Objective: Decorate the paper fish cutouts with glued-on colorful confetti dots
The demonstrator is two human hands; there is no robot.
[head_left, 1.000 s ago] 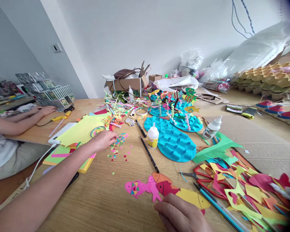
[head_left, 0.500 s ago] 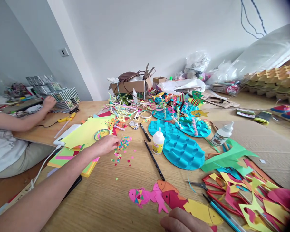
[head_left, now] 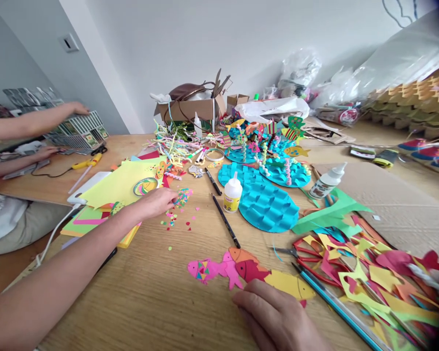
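My left hand (head_left: pixel 154 203) reaches out over the wooden table (head_left: pixel 149 297), fingers drawn together at the edge of a heap of tiny coloured paper bits (head_left: pixel 181 200); what they pinch is too small to see. My right hand (head_left: pixel 278 319) lies flat on the table at the near edge, fingers stretched out, touching the tail end of a row of paper fish: a pink one (head_left: pixel 207 269), a red one (head_left: pixel 254 270) and a yellow one (head_left: pixel 290 286). A black pencil (head_left: pixel 225 226) lies between the two hands.
A glue bottle (head_left: pixel 232 193) stands by blue paper discs (head_left: pixel 267 209); a second bottle (head_left: pixel 327 181) lies right. Paper offcuts and red scissors (head_left: pixel 307 263) fill the right. Coloured sheets (head_left: pixel 117 187) lie left. Another person's arms (head_left: pixel 29 122) work at far left. A cardboard box (head_left: pixel 190 109) stands behind.
The view shifted slightly. My right hand came further into view beside the fish. My left hand stays at the paper bits. The other person's hand rose onto the stacked cases.
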